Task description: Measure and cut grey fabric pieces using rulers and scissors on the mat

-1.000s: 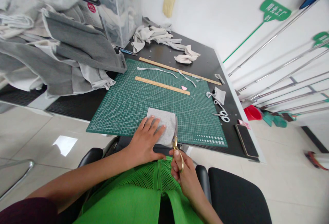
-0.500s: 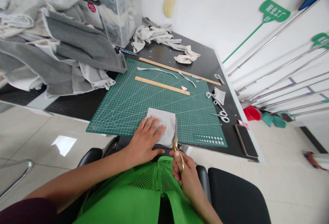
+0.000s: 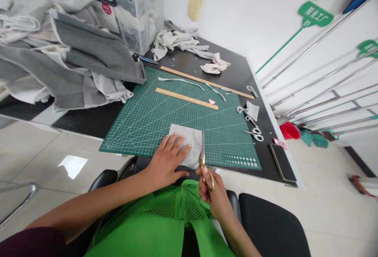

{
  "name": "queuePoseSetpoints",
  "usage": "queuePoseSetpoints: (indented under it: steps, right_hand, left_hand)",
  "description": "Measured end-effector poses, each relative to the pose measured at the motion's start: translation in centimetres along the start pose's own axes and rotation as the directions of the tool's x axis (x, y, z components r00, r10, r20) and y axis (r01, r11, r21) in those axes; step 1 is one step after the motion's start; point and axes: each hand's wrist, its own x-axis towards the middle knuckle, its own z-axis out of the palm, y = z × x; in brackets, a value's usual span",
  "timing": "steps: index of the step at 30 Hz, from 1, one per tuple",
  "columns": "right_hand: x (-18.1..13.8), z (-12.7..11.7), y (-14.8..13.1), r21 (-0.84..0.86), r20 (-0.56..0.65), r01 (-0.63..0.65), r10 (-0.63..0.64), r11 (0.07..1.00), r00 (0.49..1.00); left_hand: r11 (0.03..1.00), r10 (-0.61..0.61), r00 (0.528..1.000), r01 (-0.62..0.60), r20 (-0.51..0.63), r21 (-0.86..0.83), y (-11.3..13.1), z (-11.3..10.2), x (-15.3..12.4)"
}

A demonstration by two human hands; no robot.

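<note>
My left hand [image 3: 167, 162] lies flat with fingers spread on a grey fabric square [image 3: 191, 139] at the near edge of the green cutting mat [image 3: 153, 111]. My right hand [image 3: 214, 194] grips gold-handled scissors [image 3: 203, 158], whose blades run up along the fabric's right edge. The lower part of the fabric is hidden under my left hand.
Two wooden rulers [image 3: 186, 98] and thin fabric strips [image 3: 180, 80] lie at the mat's far side. White-handled scissors [image 3: 255, 132], fabric scraps [image 3: 251, 109] and a phone [image 3: 282, 161] sit to the right. Heaped grey cloth [image 3: 73, 56] and a clear bin [image 3: 136, 13] fill the left.
My right hand and the scissors have shifted slightly down and right along the fabric's right edge. My left hand stays pressed on the fabric.
</note>
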Motion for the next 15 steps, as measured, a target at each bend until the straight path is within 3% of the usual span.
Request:
queuePoseSetpoints:
  steps: [15]
  right_hand:
    - [0.16,-0.04,0.17,-0.016,0.006,0.026,-0.026,1.000,1.000]
  left_hand:
    - [1.000,-0.006,1.000,0.005,-0.013,-0.008,-0.14,0.06,0.02]
